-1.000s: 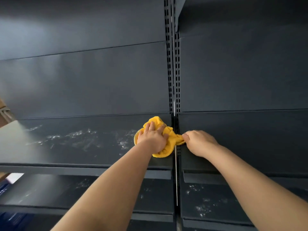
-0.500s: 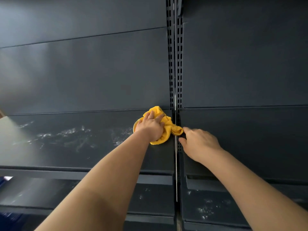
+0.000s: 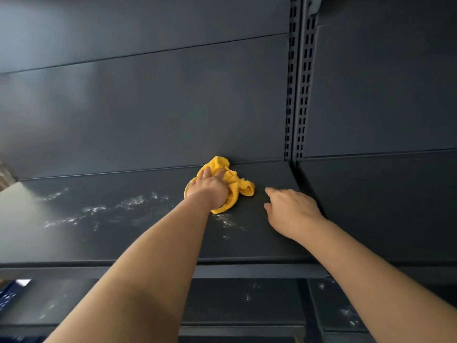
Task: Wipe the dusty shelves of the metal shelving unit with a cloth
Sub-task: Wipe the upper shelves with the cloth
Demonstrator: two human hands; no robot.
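A bunched yellow cloth (image 3: 235, 184) lies on the dark metal shelf (image 3: 123, 233), close to the back panel. My left hand (image 3: 210, 188) presses down on the cloth with its fingers spread over it. To the right, my right hand (image 3: 289, 211) rests on the shelf, fingers loosely bent, index pointing toward the cloth but apart from it. White dust streaks (image 3: 103, 209) cover the shelf to the left of the cloth, and a small patch (image 3: 228, 222) lies just in front of it.
A slotted upright post (image 3: 298, 95) divides this bay from the neighbouring shelf (image 3: 383, 206) on the right. A lower shelf (image 3: 247, 300) beneath also carries dust specks. A blue item (image 3: 10, 293) shows at the lower left edge.
My left hand has slid the cloth leftward along the back of the shelf, away from the upright post. My right hand has let go of the cloth's corner and now lies apart from it.
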